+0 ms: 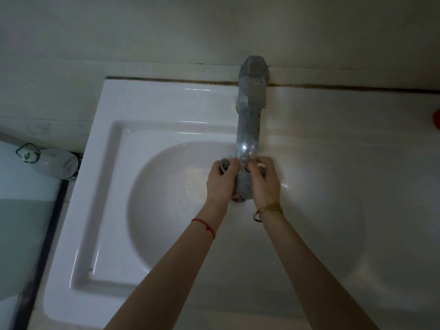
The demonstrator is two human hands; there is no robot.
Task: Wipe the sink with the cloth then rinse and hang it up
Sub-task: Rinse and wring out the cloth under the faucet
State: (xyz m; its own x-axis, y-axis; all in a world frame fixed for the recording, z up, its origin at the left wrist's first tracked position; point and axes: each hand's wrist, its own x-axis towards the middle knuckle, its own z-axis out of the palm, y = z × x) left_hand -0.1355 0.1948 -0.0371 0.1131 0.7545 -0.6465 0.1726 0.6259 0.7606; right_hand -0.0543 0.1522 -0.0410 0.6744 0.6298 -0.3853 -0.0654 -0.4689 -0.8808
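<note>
At frame centre, beneath the dull grey metal tap (250, 108), the left hand (220, 181) and right hand (265, 181) each grip one end of the bunched grey cloth (242, 184) over the white ceramic sink (166, 201), apparently to rinse it.

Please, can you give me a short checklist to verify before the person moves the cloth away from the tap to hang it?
1. Both hands hold the bunched grey cloth: ok; left hand and right hand grip it.
2. Cloth is under the spout of the grey metal tap: ok.
3. Water is running: cannot tell.
4. Cloth is over the white ceramic sink, so drips fall inside: ok.
5. Cloth is rinsed clean: cannot tell.
6. A place for hanging is in view: not ok.
</note>
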